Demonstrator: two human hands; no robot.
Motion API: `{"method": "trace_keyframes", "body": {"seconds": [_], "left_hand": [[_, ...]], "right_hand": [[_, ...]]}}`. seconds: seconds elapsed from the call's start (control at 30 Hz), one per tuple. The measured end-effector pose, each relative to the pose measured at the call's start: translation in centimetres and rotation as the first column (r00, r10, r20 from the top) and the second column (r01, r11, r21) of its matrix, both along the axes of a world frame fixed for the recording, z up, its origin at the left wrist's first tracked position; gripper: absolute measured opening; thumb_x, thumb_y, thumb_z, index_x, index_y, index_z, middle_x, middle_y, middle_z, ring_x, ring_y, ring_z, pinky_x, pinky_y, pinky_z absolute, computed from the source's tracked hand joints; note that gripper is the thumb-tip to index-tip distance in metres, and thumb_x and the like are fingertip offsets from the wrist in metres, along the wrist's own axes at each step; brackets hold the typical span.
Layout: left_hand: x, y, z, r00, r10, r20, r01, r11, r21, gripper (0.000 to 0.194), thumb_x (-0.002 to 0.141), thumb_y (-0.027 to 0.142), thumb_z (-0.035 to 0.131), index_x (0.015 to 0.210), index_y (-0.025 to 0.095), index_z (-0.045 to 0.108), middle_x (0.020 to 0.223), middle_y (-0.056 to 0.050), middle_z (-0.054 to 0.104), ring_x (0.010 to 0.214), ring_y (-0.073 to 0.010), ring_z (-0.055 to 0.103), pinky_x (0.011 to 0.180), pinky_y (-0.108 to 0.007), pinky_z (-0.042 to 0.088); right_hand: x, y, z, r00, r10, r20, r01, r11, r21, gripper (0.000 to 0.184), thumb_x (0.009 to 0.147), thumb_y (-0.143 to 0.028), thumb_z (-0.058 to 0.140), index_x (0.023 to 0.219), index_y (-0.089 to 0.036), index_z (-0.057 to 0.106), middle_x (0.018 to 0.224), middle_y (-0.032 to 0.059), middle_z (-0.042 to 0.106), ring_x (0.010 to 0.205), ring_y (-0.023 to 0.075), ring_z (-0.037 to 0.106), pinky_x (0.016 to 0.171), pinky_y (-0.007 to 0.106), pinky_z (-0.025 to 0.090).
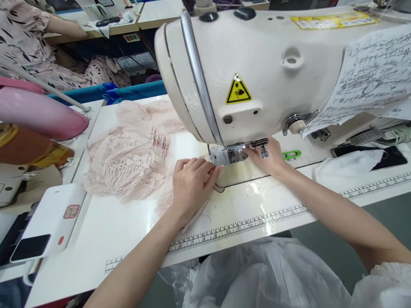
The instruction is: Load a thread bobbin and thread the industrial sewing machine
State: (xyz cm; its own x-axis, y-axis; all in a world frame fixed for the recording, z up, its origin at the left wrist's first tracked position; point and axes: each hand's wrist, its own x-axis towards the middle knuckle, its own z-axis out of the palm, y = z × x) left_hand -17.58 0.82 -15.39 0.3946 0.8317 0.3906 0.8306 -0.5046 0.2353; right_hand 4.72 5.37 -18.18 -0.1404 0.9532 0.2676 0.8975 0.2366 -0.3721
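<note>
A large white sewing machine [272,72] fills the upper right, its metal presser foot [227,155] low at the centre. My left hand [192,182] lies flat, fingers together, pressing pale pink lace fabric [128,158] onto the white table [128,226] just left of the foot. My right hand [268,156] reaches under the machine head, its fingers at the foot and needle bar; what they pinch is hidden.
A white box with a red label [48,222] lies at the left edge. A pink lamp head [38,113] hangs at far left. White plastic film [257,273] covers my lap. Another person in patterned clothes [28,42] sits at back left. A paper sheet [369,77] hangs on the machine.
</note>
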Motion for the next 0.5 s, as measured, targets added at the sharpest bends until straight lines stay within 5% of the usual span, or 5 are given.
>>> {"method": "trace_keyframes", "body": {"seconds": [0.27, 0.5], "left_hand": [[0.4, -0.4, 0.3, 0.999, 0.013, 0.046, -0.008, 0.996, -0.092, 0.019, 0.096, 0.031, 0.052, 0.097, 0.022, 0.068, 0.08, -0.001, 0.069, 0.076, -0.0179, 0.062, 0.081, -0.034, 0.043], [1.9, 1.0, 1.1, 0.989, -0.122, -0.08, 0.099, 0.965, -0.244, 0.028, 0.095, 0.024, 0.051, 0.119, 0.025, 0.063, 0.101, -0.001, 0.07, 0.083, -0.0193, 0.064, 0.076, -0.032, 0.042]], "right_hand": [[-0.4, -0.9, 1.4, 0.982, -0.007, -0.188, -0.007, 0.997, -0.076, 0.022, 0.088, -0.036, 0.061, 0.075, -0.019, 0.066, 0.077, 0.0043, 0.067, 0.071, 0.0187, 0.06, 0.066, 0.032, 0.041], [-1.3, -2.3, 2.6, 0.893, 0.096, -0.44, -0.238, 0.93, -0.28, 0.009, 0.081, -0.024, 0.064, 0.073, -0.022, 0.068, 0.074, -0.0035, 0.068, 0.071, 0.0133, 0.061, 0.067, 0.027, 0.043]]}}
